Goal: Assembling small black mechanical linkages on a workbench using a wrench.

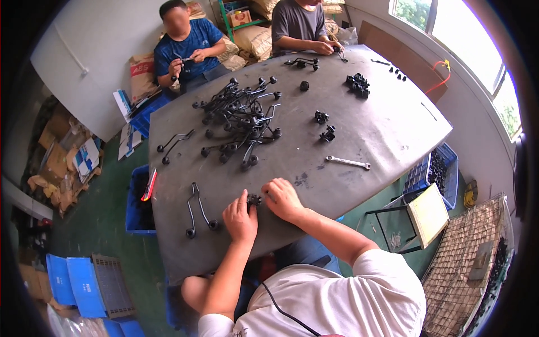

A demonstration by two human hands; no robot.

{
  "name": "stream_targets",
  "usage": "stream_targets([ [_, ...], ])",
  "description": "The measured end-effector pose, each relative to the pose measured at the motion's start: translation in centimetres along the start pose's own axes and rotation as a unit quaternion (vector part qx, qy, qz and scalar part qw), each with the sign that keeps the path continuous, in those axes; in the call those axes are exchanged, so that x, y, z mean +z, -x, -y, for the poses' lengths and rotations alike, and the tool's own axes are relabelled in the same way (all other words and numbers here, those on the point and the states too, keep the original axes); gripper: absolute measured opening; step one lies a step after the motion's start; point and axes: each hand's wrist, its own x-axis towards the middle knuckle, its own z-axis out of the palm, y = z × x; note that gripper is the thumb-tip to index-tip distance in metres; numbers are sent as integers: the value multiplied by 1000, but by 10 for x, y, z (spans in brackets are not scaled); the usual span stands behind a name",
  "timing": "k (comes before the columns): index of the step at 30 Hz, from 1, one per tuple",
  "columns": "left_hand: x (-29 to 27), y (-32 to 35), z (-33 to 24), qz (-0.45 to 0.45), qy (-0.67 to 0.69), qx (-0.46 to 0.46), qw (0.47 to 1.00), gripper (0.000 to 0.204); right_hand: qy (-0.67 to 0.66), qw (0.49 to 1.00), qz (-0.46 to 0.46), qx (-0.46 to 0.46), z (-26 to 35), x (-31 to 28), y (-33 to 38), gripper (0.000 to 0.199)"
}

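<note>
At the near edge of the table, my left hand (240,219) closes its fingers and thumb on a small black plastic part (254,200) with a knobbly outline. My right hand (282,199) is just to the right of that part, its fingers curled downward; whatever they pinch, if anything, is hidden. To the left of my left hand lie two bent black metal rods (201,209) with round black ends. Farther in, a large heap of similar bent rods (241,115) covers the middle left of the table.
A wrench (348,163) lies to the right, with black clip-like parts (327,133) and a bigger cluster (357,85) beyond. A red-handled cutter (149,185) rests on the left edge. Two people work across the table. Blue crates (443,174) and a stool (428,216) stand beside it.
</note>
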Motion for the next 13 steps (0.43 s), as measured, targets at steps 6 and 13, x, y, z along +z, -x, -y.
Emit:
stream_targets([
  [6, -3, -11, -12, -12, 28, 45, 999, 63, 110, 994, 5, -15, 3, -12, -6, 49],
  [13, 2, 0, -1, 1, 29, 21, 999, 61, 113, 985, 127, -21, -4, -7, -9, 45],
])
